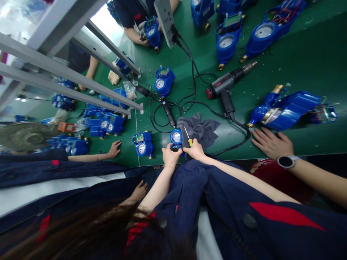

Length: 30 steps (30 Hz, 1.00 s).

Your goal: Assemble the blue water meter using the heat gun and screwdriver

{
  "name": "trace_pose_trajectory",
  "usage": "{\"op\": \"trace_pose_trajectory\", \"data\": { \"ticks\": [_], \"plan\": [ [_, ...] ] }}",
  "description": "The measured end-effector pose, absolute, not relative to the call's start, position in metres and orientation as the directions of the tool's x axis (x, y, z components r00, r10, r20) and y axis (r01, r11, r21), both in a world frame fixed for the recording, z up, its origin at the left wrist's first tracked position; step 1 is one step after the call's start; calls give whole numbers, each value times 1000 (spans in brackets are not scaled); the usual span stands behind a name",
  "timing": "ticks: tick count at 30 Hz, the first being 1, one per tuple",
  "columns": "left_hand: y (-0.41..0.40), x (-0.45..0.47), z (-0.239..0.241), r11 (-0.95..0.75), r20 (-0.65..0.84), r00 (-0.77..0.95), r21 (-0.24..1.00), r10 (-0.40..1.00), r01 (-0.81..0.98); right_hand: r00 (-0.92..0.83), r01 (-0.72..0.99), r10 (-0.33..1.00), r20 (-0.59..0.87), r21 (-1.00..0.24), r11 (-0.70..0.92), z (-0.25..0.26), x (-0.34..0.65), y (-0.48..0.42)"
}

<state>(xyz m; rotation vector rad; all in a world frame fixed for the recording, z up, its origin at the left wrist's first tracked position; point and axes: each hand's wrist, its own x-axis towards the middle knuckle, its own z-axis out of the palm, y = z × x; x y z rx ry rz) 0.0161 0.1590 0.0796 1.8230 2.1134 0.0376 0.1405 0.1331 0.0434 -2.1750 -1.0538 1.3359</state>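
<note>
A small blue water meter [176, 136] with a round white dial sits at the bench edge in front of me. My left hand [171, 156] grips its near left side with thumb and fingers. From the right, my right hand [195, 150] touches the same meter with its fingertips. Tucked in that hand is a screwdriver [190, 142] with a yellow handle, its thin shaft pointing up and away. A dark grey cloth [204, 130] lies crumpled just beyond my right hand. The meter's near end is partly hidden by my fingers.
A black electric screwdriver [168, 112], a heat gun [226, 86] and looping cables lie beyond the cloth. Blue meters stand left [143, 144] and ahead [164, 81]. Co-workers' hands rest at right [273, 143] and left [114, 149]. A metal frame [81, 90] rises at the left.
</note>
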Motion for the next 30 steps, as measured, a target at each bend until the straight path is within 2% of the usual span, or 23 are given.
{"op": "trace_pose_trajectory", "data": {
  "ticks": [5,10,13,20,30],
  "plan": [
    [178,11,75,215,-416,-128,168,900,962,245,416,789,-563,-674,-610,46,140,134],
    [186,4,76,149,-476,-52,170,878,974,234,408,810,-538,-702,-584,43,141,136],
    [182,3,80,105,-431,-17,181,902,978,235,395,810,-537,-709,-585,40,142,137],
    [162,15,88,37,-217,9,208,976,978,261,354,780,-569,-695,-626,32,151,134],
    [142,20,84,-15,-24,22,271,999,962,250,304,784,-568,-723,-621,33,157,125]
  ]
}}
